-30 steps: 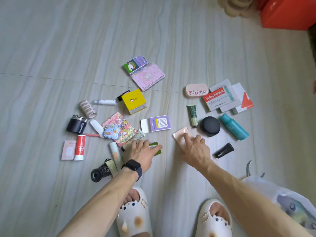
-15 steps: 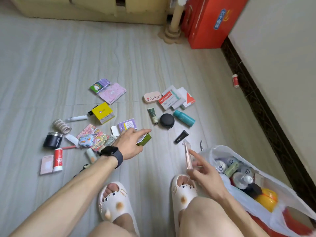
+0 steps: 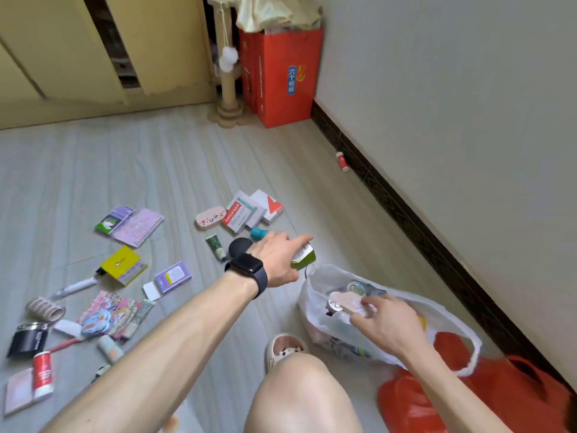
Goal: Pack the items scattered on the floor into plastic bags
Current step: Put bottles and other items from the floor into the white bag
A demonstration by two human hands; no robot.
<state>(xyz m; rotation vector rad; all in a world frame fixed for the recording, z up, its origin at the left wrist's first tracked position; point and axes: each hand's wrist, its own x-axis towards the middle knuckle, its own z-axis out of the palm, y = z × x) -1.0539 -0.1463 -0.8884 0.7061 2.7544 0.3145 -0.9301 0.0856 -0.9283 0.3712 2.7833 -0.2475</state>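
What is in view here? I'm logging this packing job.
white plastic bag: one, white, floor right
red plastic bag: one, red, lower right
green box: one, green, left hand
pink flat pack: one, pink, right hand
medicine boxes: three, white-red, floor centre
green tube: one, green, floor centre
black round case: one, black, beside tube
teal bottle: one, teal, behind left hand
yellow box: one, yellow, floor left
pink notebook: one, pink, floor left
sticker packs: several, multicoloured, lower left
red carton: one, red, corner
left hand: one, grips green box
right hand: one, pinches pink flat pack
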